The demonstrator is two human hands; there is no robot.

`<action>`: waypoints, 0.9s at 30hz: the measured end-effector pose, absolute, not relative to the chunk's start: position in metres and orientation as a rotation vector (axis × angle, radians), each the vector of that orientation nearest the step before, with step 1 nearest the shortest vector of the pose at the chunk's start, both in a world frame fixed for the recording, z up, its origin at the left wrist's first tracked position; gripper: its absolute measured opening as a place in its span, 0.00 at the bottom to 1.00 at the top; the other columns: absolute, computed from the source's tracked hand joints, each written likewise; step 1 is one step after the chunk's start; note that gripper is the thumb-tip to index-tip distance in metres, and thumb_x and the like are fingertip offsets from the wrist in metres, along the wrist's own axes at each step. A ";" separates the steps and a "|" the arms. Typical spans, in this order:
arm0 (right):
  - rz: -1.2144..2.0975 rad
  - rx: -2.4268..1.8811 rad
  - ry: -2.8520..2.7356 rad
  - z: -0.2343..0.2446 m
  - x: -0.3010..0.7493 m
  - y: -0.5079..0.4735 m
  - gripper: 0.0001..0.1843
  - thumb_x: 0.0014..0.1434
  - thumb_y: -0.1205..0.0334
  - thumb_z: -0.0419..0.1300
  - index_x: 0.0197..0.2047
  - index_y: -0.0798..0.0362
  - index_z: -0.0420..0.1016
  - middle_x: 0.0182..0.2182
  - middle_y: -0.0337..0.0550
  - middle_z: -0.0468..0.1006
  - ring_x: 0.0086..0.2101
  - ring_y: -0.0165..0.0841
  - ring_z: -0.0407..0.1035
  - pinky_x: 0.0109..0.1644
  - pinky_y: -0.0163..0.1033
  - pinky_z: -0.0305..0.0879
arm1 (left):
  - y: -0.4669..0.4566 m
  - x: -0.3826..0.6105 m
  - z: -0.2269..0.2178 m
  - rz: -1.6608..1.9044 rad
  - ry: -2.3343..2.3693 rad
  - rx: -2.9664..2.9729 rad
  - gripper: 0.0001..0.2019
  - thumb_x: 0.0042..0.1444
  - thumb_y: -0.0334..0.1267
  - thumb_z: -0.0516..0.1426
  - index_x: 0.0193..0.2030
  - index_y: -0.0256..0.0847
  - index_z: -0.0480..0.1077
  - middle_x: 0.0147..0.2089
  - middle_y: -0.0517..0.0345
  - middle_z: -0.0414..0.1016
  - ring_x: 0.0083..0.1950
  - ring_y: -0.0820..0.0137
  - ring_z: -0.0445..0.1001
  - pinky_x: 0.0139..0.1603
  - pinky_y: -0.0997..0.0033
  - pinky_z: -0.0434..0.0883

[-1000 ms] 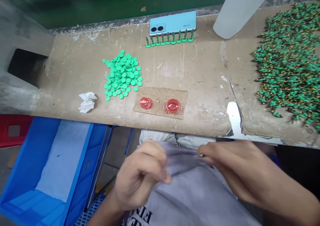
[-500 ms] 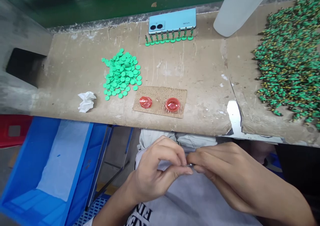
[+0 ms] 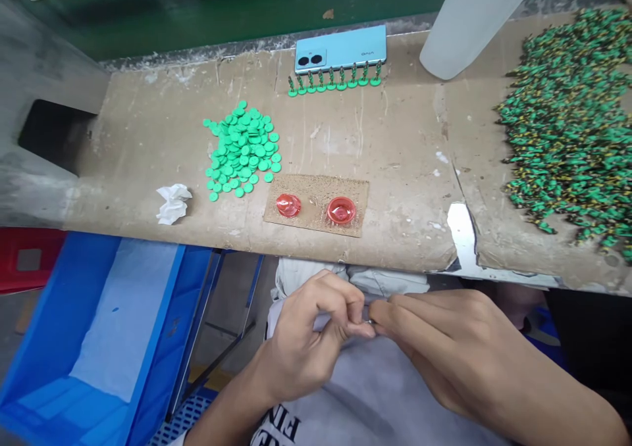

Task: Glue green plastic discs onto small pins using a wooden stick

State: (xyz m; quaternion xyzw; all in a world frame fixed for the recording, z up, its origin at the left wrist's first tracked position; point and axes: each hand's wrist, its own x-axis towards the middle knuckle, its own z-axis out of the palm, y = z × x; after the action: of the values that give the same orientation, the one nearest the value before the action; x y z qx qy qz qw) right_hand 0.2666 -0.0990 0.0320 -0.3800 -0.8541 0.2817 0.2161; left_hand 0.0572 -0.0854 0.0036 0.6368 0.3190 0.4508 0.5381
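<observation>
My left hand (image 3: 316, 334) and my right hand (image 3: 439, 331) meet over my lap, just below the table's front edge. Both are closed in a pinch, fingertips almost touching. Between them shows a tiny shiny bit, too small to name. On the table above them lies a cardboard piece (image 3: 316, 222) bearing two small red cups; the right cup (image 3: 342, 210) stands upright with clear liquid in it, and the left cup (image 3: 288, 205) looks tilted or crumpled. Left of the cardboard is a heap of green discs (image 3: 244, 147).
Small figures on green bases (image 3: 332, 79) stand in a row before a light blue phone (image 3: 340, 50). A large pile of green-and-dark figures (image 3: 573, 130) covers the right side. Crumpled tissue (image 3: 174, 204) lies left, above a blue bin (image 3: 162, 341). A pale post (image 3: 459, 31) stands at the back.
The left fingers have curled in a little and the fingertips of both hands have shifted slightly. The table view has dropped slightly in the picture; the things on it have stayed put.
</observation>
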 end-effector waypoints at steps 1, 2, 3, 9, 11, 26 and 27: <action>0.745 -1.048 -2.367 0.033 0.266 -0.099 0.15 0.70 0.78 0.47 0.42 0.53 0.70 0.26 0.35 0.70 0.23 0.29 0.61 0.28 0.41 0.51 | -0.086 0.058 0.003 1.072 0.757 1.492 0.16 0.64 0.22 0.63 0.40 0.44 0.61 0.37 0.62 0.71 0.38 0.73 0.73 0.40 0.73 0.72; 0.723 -1.039 -2.371 0.033 0.267 -0.099 0.15 0.70 0.78 0.46 0.42 0.52 0.70 0.25 0.35 0.70 0.22 0.30 0.60 0.27 0.41 0.51 | -0.086 0.057 0.004 1.062 0.754 1.469 0.15 0.64 0.22 0.63 0.40 0.44 0.62 0.37 0.62 0.71 0.38 0.73 0.73 0.40 0.73 0.73; 0.711 -1.038 -2.373 0.033 0.269 -0.098 0.16 0.70 0.79 0.45 0.43 0.52 0.70 0.25 0.34 0.70 0.22 0.30 0.61 0.27 0.41 0.52 | -0.086 0.057 0.005 1.053 0.753 1.443 0.15 0.64 0.23 0.63 0.40 0.44 0.62 0.36 0.61 0.72 0.38 0.73 0.73 0.39 0.73 0.73; 0.349 -1.311 -2.282 0.021 0.298 -0.092 0.11 0.71 0.76 0.51 0.49 0.54 0.70 0.27 0.38 0.76 0.23 0.30 0.70 0.26 0.40 0.56 | -0.082 0.041 0.020 1.257 0.842 1.368 0.11 0.64 0.26 0.66 0.40 0.41 0.67 0.32 0.62 0.70 0.33 0.74 0.73 0.35 0.74 0.74; 0.444 -1.264 -2.275 0.020 0.298 -0.092 0.10 0.72 0.75 0.52 0.48 0.53 0.70 0.29 0.38 0.77 0.24 0.30 0.71 0.28 0.39 0.60 | -0.080 0.041 0.022 1.238 0.847 1.434 0.10 0.64 0.26 0.66 0.43 0.41 0.70 0.34 0.61 0.75 0.35 0.73 0.76 0.37 0.72 0.76; 0.619 -1.072 -2.251 0.026 0.275 -0.092 0.09 0.74 0.74 0.53 0.50 0.55 0.71 0.37 0.42 0.83 0.31 0.31 0.76 0.33 0.40 0.66 | -0.084 0.062 0.011 1.137 0.894 1.438 0.18 0.61 0.19 0.64 0.52 0.44 0.71 0.44 0.59 0.78 0.45 0.72 0.77 0.48 0.72 0.77; 0.612 -1.070 -2.252 0.026 0.275 -0.092 0.09 0.74 0.74 0.53 0.50 0.55 0.71 0.37 0.42 0.82 0.31 0.31 0.76 0.33 0.40 0.66 | -0.084 0.062 0.011 1.133 0.889 1.432 0.18 0.61 0.19 0.64 0.51 0.44 0.70 0.44 0.59 0.78 0.45 0.72 0.77 0.48 0.72 0.77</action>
State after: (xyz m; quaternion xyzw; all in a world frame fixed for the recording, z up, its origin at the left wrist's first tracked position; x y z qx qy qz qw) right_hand 0.2750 -0.0922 0.0263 -0.3999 -0.8412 0.2285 0.2831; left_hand 0.0623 -0.0841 0.0105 0.5992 0.3720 0.4740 0.5272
